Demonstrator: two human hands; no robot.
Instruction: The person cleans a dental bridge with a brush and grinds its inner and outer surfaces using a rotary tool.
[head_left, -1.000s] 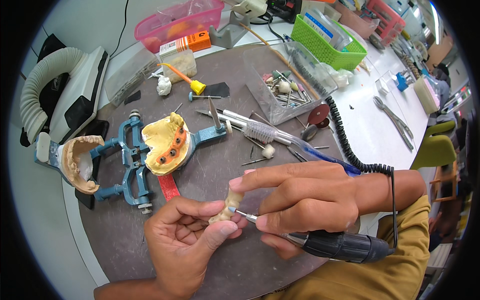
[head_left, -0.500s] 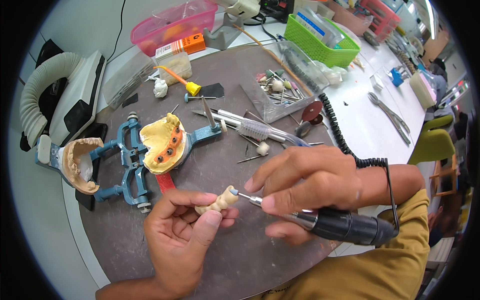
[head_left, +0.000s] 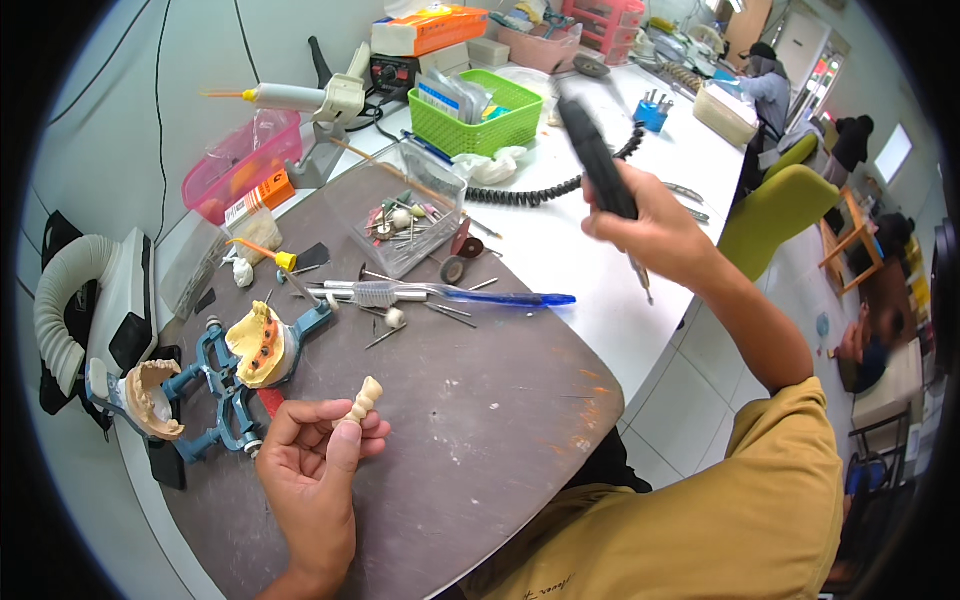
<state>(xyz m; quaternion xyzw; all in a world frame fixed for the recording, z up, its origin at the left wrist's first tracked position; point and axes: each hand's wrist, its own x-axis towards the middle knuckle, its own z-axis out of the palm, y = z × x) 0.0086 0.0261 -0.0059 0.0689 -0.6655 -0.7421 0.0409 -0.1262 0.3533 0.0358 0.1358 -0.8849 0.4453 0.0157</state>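
Observation:
My left hand point(head_left: 312, 490) pinches a cream-coloured dental bridge point(head_left: 366, 396) between thumb and fingers, above the grey-brown work mat. Raised at the right, over the white tabletop, my right hand point(head_left: 660, 228) is wrapped round a black rotary handpiece point(head_left: 596, 152). The thin tip of the handpiece points down below the hand; its upper end is blurred. Left of the bridge lies a blue articulator point(head_left: 222, 395), opened out. It carries a yellow dental cast point(head_left: 250, 345) with several dark metal posts in an orange gum strip, and a beige cast point(head_left: 152, 398).
A toothbrush point(head_left: 500, 297) with a blue handle lies among loose burs on the mat. Behind it stand a clear box point(head_left: 400, 255) of burs and a green basket point(head_left: 470, 137). A black coiled cord point(head_left: 530, 195) crosses the white table. Another person point(head_left: 766, 88) sits far right.
My right hand has drawn the handpiece away from the bridge, up and to the right. My left hand still holds the bridge, now turned more upright. The view has shifted, showing more room.

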